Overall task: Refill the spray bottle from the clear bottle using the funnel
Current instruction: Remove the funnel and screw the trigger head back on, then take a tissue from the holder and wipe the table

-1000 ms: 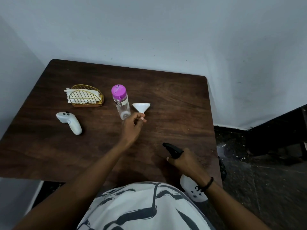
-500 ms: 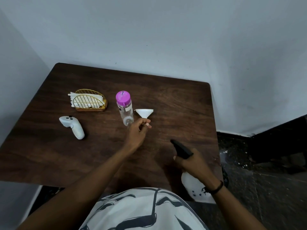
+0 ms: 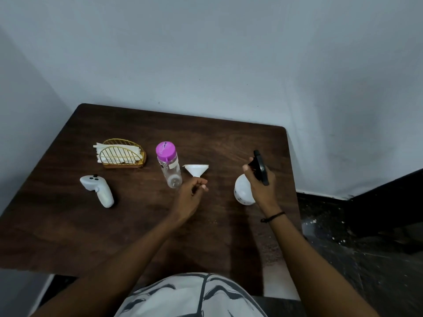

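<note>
over the right side of the dark wooden table (image 3: 229,143), the right hand (image 3: 259,186) grips the neck of the round white spray bottle with a black trigger head (image 3: 243,193), which looks tilted and could slip or tip as it comes down; whether its base touches the table i cannot tell. near the middle, the left hand (image 3: 188,197) pinches the stem of the small white plastic funnel (image 3: 196,169), which stands wide mouth up just beside the upright clear plastic bottle with a purple cap (image 3: 169,165). both bottles are capped, so nothing can be poured yet, and a careless reach could knock the clear bottle over
</note>
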`<state>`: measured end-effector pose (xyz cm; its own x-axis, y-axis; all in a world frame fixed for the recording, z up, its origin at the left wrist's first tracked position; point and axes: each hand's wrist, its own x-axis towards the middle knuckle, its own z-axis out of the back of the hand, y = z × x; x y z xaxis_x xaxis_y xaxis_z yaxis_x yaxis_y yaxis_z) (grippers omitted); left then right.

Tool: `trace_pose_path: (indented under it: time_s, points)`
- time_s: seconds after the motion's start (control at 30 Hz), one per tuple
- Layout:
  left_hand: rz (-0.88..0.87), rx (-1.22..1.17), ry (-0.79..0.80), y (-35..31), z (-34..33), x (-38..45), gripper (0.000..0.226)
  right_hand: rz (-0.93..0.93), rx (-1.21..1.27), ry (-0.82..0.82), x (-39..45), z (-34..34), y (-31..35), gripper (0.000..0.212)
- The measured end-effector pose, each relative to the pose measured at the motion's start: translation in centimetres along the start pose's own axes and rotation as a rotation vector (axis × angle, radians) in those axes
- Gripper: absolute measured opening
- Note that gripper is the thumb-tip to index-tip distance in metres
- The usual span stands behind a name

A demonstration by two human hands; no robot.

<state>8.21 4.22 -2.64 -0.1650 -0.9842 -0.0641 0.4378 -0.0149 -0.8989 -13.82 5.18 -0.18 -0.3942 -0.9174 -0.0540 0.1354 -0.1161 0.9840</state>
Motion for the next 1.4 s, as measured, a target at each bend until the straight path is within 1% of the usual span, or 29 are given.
trace_pose_path:
  time_s: [0.17,0.3,0.33,0.37,0.43,0.47,0.5,0.53,0.57,0.63,0.7,0.83,0.93,1.03,1.13,1.2,1.3,1.4]
  points:
    - [-0.007,0.016,0.008,-0.3,-0.4,0.7,0.016,0.007,0.032,-0.026,1.5,-1.2,-0.5,0.012]
    - [0.002,0.022,0.01,-0.3,-1.0,1.2,0.015,-0.036,-0.004,-0.026,1.5,-1.4,-0.7,0.03]
    - [0.002,0.023,0.01,-0.5,-1.1,1.3,0.015,-0.041,-0.041,-0.015,1.5,-1.3,-0.9,0.036]
    - [0.0,0.021,0.013,-0.7,-1.3,1.3,0.015,-0.046,-0.077,0.007,1.4,-1.0,-1.0,0.047]
    - [-0.006,0.013,0.024,-1.0,-1.5,1.4,0.015,-0.063,-0.146,0.063,1.2,-0.3,-1.5,0.081]
    - [-0.009,0.01,0.025,-1.1,-1.5,1.4,0.014,-0.06,-0.187,0.087,0.8,0.1,-1.7,0.093]
    - [-0.011,0.008,0.022,-1.3,-1.6,1.5,0.014,-0.039,-0.228,0.097,0.2,0.5,-1.9,0.1]
    - [-0.017,0.006,0.017,-1.4,-1.6,1.5,0.014,0.003,-0.262,0.083,-0.6,1.0,-1.9,0.1]
    - [-0.028,0.004,0.007,-1.5,-1.6,1.6,0.014,0.074,-0.287,0.049,-1.7,1.4,-1.6,0.097]
    - [-0.078,0.017,-0.021,-2.3,-1.4,1.8,0.016,0.286,-0.332,-0.04,-3.6,1.8,-0.7,0.088]
    - [-0.168,0.042,-0.053,-3.7,-0.8,2.0,0.018,0.477,-0.362,-0.107,-4.7,1.2,1.1,0.075]
    - [-0.372,0.109,-0.122,-6.5,1.3,2.6,0.019,0.712,-0.446,-0.155,-3.2,-2.0,5.3,0.043]
    - [-0.485,0.11,-0.259,-8.0,4.1,3.4,0.018,0.832,-0.411,-0.127,-1.7,-5.3,8.5,0.026]
    - [-0.54,0.107,-0.342,-9.0,7.3,3.9,0.018,0.878,-0.416,-0.036,-1.0,-8.8,11.4,0.021]
    - [-0.528,0.113,-0.431,-8.9,11.4,3.8,0.019,0.901,-0.422,0.133,-0.7,-12.9,13.9,0.022]
    - [-0.513,0.113,-0.499,-8.2,14.2,3.9,0.018,0.899,-0.392,0.236,-0.6,-15.8,15.3,0.018]
    - [-0.445,0.125,-0.594,-6.1,18.1,4.3,0.017,0.827,-0.374,0.338,-0.6,-20.1,16.3,0.012]
    - [-0.272,0.081,-0.664,-3.1,22.0,4.8,0.018,0.665,-0.478,0.445,-0.2,-24.6,15.8,0.022]
